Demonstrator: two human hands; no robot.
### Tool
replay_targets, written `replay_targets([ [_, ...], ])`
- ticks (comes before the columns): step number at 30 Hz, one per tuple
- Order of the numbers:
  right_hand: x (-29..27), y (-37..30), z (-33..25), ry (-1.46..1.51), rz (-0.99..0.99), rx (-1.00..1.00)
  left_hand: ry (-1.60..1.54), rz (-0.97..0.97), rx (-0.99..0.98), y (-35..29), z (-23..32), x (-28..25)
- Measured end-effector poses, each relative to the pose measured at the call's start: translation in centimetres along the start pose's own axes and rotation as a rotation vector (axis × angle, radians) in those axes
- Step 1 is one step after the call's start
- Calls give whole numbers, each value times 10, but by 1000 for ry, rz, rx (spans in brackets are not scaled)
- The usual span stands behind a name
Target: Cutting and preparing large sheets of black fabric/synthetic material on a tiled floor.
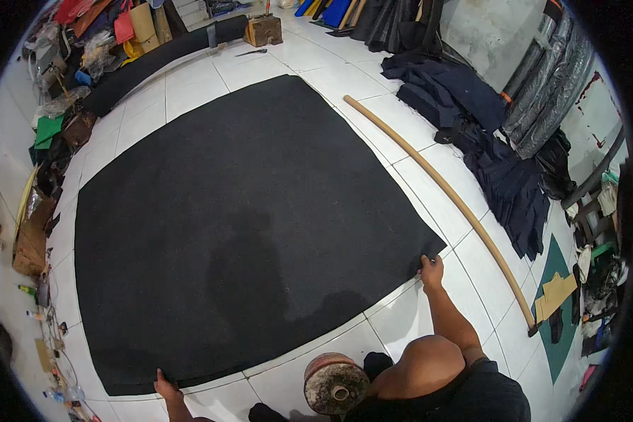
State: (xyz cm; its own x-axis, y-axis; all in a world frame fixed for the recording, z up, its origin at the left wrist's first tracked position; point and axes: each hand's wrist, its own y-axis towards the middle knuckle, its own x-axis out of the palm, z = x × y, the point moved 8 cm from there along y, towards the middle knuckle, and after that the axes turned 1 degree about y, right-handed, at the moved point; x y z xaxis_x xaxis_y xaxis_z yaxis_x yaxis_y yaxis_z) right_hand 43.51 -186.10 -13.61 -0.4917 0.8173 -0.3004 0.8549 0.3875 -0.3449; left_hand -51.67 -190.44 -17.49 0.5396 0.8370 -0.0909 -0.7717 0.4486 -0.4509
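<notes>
A large black fabric sheet (246,218) lies flat on the white tiled floor (408,316). My left hand (166,387) presses on its near left corner at the bottom edge of the picture. My right hand (431,267) pinches the sheet's near right corner, arm stretched out over the tiles. Both hands sit on the sheet's near edge, far apart.
A long wooden pole (436,190) lies on the floor right of the sheet. Dark blue cut pieces (485,141) are piled beyond it. A round rusty weight (335,383) stands by my knees. A black roll (162,60) and a wooden block (263,29) lie at the back; clutter lines the left wall.
</notes>
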Motion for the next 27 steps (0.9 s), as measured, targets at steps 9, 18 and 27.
replay_targets([
  [9,-3,34,6,-274,126,-517,99,79,-63,11,-24,-33],
  [18,2,70,23,-185,84,-360,86,-30,-98,25,-33,-26],
  [27,26,49,8,-310,8,-70,128,-232,57,58,-20,-39],
])
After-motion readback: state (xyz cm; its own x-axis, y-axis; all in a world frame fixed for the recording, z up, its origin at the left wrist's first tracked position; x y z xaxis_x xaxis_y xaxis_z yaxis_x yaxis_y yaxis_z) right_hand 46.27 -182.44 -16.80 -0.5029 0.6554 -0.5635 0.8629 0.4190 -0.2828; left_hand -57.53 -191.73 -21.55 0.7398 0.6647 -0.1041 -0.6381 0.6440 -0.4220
